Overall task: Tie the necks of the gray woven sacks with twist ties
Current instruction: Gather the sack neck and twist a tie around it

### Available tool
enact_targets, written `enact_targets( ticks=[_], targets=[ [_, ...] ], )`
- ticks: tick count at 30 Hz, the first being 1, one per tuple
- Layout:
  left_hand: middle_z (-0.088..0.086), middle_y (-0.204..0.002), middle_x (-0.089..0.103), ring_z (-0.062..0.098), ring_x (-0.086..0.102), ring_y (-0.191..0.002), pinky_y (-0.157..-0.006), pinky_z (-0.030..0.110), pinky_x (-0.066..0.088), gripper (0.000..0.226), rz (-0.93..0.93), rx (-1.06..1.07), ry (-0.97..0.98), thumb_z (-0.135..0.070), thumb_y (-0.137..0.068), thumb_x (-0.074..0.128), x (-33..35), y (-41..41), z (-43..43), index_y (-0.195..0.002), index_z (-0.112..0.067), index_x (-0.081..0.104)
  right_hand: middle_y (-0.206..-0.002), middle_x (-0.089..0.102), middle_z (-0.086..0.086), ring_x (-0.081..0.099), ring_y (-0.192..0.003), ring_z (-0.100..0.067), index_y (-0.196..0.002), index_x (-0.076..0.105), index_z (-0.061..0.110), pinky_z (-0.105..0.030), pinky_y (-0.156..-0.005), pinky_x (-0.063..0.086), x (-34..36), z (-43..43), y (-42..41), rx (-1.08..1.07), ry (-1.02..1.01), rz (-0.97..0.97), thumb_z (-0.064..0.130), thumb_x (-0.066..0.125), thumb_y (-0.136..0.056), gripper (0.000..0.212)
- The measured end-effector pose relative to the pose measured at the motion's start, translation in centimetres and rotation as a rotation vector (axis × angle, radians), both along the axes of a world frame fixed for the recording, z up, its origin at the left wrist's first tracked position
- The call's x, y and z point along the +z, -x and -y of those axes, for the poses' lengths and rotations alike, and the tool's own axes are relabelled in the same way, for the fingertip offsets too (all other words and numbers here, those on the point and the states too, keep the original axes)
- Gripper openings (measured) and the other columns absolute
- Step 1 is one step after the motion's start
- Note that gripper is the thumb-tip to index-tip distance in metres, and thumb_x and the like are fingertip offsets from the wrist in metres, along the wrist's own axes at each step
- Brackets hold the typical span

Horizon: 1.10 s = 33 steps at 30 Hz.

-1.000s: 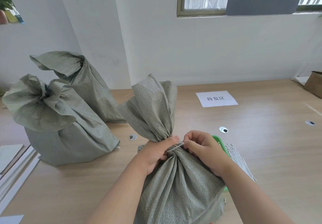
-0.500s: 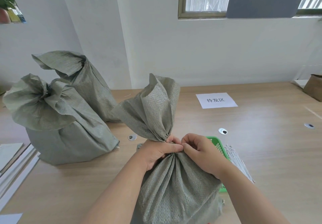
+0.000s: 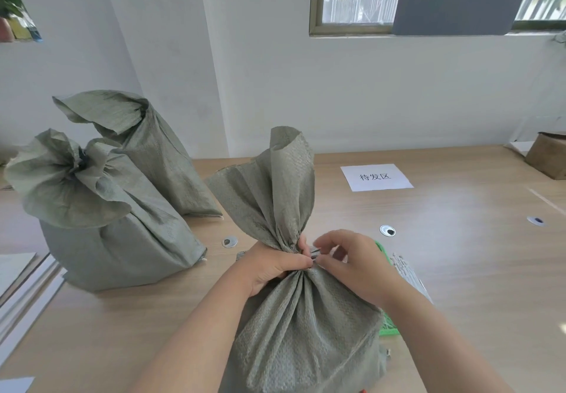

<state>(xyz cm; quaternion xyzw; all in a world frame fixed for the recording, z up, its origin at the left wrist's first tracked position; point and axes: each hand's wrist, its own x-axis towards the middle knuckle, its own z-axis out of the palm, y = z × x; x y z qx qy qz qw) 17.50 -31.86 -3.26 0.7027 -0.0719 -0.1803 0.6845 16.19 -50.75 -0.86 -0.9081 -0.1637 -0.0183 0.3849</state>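
A gray woven sack (image 3: 306, 325) stands on the wooden table right in front of me, its top gathered into a neck. My left hand (image 3: 272, 265) grips that neck from the left. A silver twist tie (image 3: 315, 255) lies around the neck, and my right hand (image 3: 349, 262) pinches its ends with thumb and forefinger. Two more gray sacks stand to the left: one (image 3: 101, 233) with its neck bound and top flared, and a taller one (image 3: 153, 154) behind it.
A green basket (image 3: 386, 328) and a bundle of spare twist ties (image 3: 409, 276) lie just right of the sack, partly hidden. A white paper label (image 3: 376, 177) lies farther back. A brown box (image 3: 548, 155) sits at the right edge, white boards (image 3: 21, 291) at the left.
My right hand has opened out a little from the neck and now pinches the tie ends, which show again between the two hands. The left hand keeps its grip.
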Motion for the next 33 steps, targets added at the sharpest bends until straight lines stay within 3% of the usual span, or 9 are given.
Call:
enact_targets(
  ticks=[5, 8, 14, 17, 21, 24, 27, 31, 33],
  targets=[
    [-0.003, -0.084, 0.067, 0.011, 0.062, -0.084, -0.089, 0.027, 0.048, 0.028, 0.022, 0.068, -0.011, -0.005, -0.069, 0.076, -0.3, 0.4, -0.1, -0.093, -0.016, 0.066, -0.075, 0.06, 0.017, 0.056, -0.071, 0.002, -0.084, 0.077, 0.023, -0.01, -0.068, 0.04, 0.0, -0.6, -0.3, 0.083, 0.141, 0.094, 0.013, 0.069, -0.084, 0.013],
    [-0.009, -0.081, 0.067, 0.007, 0.061, -0.081, -0.088, 0.029, 0.048, 0.015, 0.112, 0.047, -0.205, -0.01, -0.073, 0.075, 0.0, 0.2, -0.3, -0.082, -0.021, 0.069, -0.081, 0.058, 0.007, 0.06, -0.075, -0.019, -0.086, 0.076, 0.021, -0.032, -0.065, 0.048, -0.7, -0.9, -0.1, 0.033, 0.264, 0.215, 0.013, 0.062, -0.088, 0.016],
    [-0.014, -0.099, 0.074, 0.005, 0.064, -0.104, -0.104, 0.027, 0.045, 0.02, 0.024, 0.073, -0.243, -0.03, -0.062, 0.079, 0.5, 0.1, -1.0, -0.081, -0.028, 0.076, -0.071, 0.051, 0.012, 0.057, -0.068, -0.021, -0.074, 0.071, 0.018, -0.039, -0.063, 0.051, -1.0, 1.4, -1.0, -0.042, 0.232, 0.249, 0.002, 0.063, -0.082, 0.02],
    [-0.018, -0.098, 0.073, 0.0, 0.063, -0.101, -0.1, 0.022, 0.045, 0.014, 0.093, 0.058, -0.289, -0.022, -0.071, 0.077, 0.8, 0.3, -0.4, -0.082, -0.029, 0.074, -0.078, 0.056, 0.009, 0.06, -0.075, -0.023, -0.081, 0.074, 0.021, -0.04, -0.066, 0.051, -1.1, 1.0, -0.9, -0.003, 0.253, 0.264, 0.011, 0.063, -0.086, 0.015],
    [-0.03, -0.087, 0.072, -0.017, 0.063, -0.087, -0.078, 0.004, 0.045, 0.037, 0.184, 0.014, -0.292, -0.004, -0.078, 0.079, 0.7, 0.5, -0.6, -0.09, -0.038, 0.07, -0.092, 0.068, 0.0, 0.062, -0.093, -0.025, -0.091, 0.076, 0.025, -0.037, -0.077, 0.051, -0.6, -0.5, -1.4, 0.214, 0.429, 0.248, 0.03, 0.054, -0.089, 0.022],
    [-0.032, -0.091, 0.072, -0.016, 0.063, -0.092, -0.081, 0.003, 0.042, 0.036, 0.263, 0.031, -0.344, -0.012, -0.076, 0.083, 0.1, 0.6, -0.9, -0.091, -0.042, 0.071, -0.096, 0.066, -0.004, 0.063, -0.093, -0.027, -0.095, 0.071, 0.02, -0.04, -0.077, 0.051, -0.3, -1.3, -1.8, 0.337, 0.569, 0.251, 0.022, 0.049, -0.092, 0.022],
    [-0.038, -0.091, 0.067, -0.026, 0.056, -0.091, -0.083, 0.001, 0.038, 0.033, 0.274, 0.043, -0.418, -0.024, -0.077, 0.083, 0.0, 0.8, -1.2, -0.092, -0.049, 0.067, -0.094, 0.066, -0.007, 0.063, -0.087, -0.033, -0.094, 0.058, 0.018, -0.04, -0.069, 0.047, -0.2, -1.4, -1.5, 0.382, 0.653, 0.274, 0.017, 0.045, -0.091, 0.014],
    [-0.038, -0.088, 0.059, -0.034, 0.05, -0.079, -0.072, -0.005, 0.036, 0.027, 0.229, -0.052, -0.449, -0.03, -0.082, 0.079, 0.3, 1.1, -1.7, -0.098, -0.045, 0.063, -0.084, 0.069, -0.009, 0.064, -0.077, -0.036, -0.089, 0.059, 0.021, -0.034, -0.059, 0.037, -0.2, -0.9, -1.3, 0.375, 0.702, 0.395, 0.043, 0.023, -0.085, 0.042],
    [-0.035, -0.094, 0.063, -0.031, 0.052, -0.084, -0.076, -0.002, 0.038, 0.027, 0.201, -0.077, -0.442, -0.036, -0.081, 0.079, 0.3, 1.2, -2.0, -0.1, -0.046, 0.063, -0.076, 0.068, -0.011, 0.063, -0.07, -0.036, -0.081, 0.059, 0.019, -0.034, -0.058, 0.039, -0.3, -0.8, -1.4, 0.413, 0.657, 0.396, 0.047, 0.021, -0.081, 0.047]
  ],
)
